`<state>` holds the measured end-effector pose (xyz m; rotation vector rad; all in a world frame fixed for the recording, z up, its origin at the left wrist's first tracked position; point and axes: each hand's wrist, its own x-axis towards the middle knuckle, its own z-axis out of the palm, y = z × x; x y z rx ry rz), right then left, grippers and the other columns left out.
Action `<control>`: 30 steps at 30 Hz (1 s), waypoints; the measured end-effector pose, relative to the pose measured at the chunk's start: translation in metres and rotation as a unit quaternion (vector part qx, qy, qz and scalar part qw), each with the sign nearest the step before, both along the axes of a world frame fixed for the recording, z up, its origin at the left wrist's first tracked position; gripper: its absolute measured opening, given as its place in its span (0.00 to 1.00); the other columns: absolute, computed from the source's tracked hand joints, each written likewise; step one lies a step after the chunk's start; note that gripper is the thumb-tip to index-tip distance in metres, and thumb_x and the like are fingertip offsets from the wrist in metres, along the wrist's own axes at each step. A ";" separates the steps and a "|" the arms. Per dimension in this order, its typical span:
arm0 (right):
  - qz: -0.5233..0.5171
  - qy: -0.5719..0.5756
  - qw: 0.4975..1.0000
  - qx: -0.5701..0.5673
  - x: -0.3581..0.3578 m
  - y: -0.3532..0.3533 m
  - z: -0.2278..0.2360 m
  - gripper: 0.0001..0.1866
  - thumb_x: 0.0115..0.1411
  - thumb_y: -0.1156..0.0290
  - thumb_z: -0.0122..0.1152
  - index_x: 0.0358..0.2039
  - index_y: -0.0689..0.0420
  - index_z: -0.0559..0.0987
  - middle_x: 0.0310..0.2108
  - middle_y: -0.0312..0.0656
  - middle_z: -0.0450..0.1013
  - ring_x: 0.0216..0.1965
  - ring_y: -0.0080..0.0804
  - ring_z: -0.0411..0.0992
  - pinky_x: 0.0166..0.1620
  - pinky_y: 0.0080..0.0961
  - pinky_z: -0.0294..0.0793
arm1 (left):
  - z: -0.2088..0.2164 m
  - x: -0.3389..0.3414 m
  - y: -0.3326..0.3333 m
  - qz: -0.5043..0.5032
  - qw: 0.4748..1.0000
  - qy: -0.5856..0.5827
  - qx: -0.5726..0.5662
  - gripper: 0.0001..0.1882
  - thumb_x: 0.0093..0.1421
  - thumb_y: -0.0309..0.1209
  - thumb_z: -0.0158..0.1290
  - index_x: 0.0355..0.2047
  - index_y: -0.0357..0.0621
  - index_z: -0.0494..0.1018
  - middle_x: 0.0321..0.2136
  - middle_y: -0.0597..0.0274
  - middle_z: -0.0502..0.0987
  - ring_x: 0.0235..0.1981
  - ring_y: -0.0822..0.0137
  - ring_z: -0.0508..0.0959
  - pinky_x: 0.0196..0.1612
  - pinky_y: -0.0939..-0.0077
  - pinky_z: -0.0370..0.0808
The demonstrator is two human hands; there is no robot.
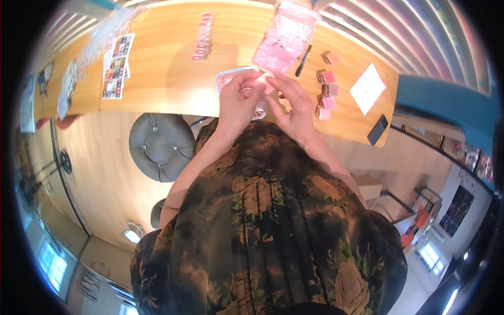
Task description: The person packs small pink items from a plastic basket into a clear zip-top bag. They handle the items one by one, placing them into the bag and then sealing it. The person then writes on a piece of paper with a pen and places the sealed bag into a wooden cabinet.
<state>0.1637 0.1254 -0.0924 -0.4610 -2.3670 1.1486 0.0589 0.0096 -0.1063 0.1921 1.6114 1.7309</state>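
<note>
Above a small white tray with a pale blue rim, both my hands meet at the near edge of the wooden table. Between their fingertips is a small pale pink piece, too small and too bright to name. My left hand has its fingers bent and closed on the piece from the left. From the other side, my right hand pinches it with thumb and fingers. The hands hide most of the tray; pinkish contents show at its left end. A clear bag of pink material lies just beyond the hands.
Right of my hands lie a black marker, several small pink and brown blocks, white paper and a dark phone. To the left are a pink strip, colour-chart sheets and a grey tufted stool below the table.
</note>
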 end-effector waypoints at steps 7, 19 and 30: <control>-0.118 -0.039 0.992 -0.028 0.029 -0.006 -0.006 0.28 0.46 0.72 0.74 0.48 0.55 0.73 0.44 0.45 0.73 0.41 0.43 0.76 0.42 0.31 0.77 | -0.002 0.027 0.016 -0.052 0.998 0.019 0.001 0.14 0.62 0.23 0.57 0.47 0.35 0.71 0.37 0.55 0.79 0.36 0.72 0.81 0.35 0.83 0.77; -0.421 -0.223 0.879 0.005 0.160 0.038 -0.101 0.35 0.49 0.65 0.74 0.56 0.59 0.70 0.45 0.45 0.74 0.46 0.40 0.72 0.51 0.34 0.72 | 0.002 -0.019 0.005 -0.087 0.995 0.052 -0.026 0.10 0.68 0.26 0.51 0.46 0.31 0.73 0.37 0.54 0.80 0.37 0.68 0.81 0.42 0.77 0.79; -0.324 -0.161 0.932 0.025 0.129 0.046 -0.087 0.22 0.54 0.70 0.69 0.48 0.61 0.76 0.41 0.49 0.75 0.41 0.44 0.74 0.45 0.37 0.75 | -0.005 -0.047 -0.053 -0.007 0.956 0.253 -0.149 0.09 0.65 0.28 0.55 0.42 0.36 0.74 0.32 0.63 0.78 0.30 0.76 0.77 0.31 0.82 0.73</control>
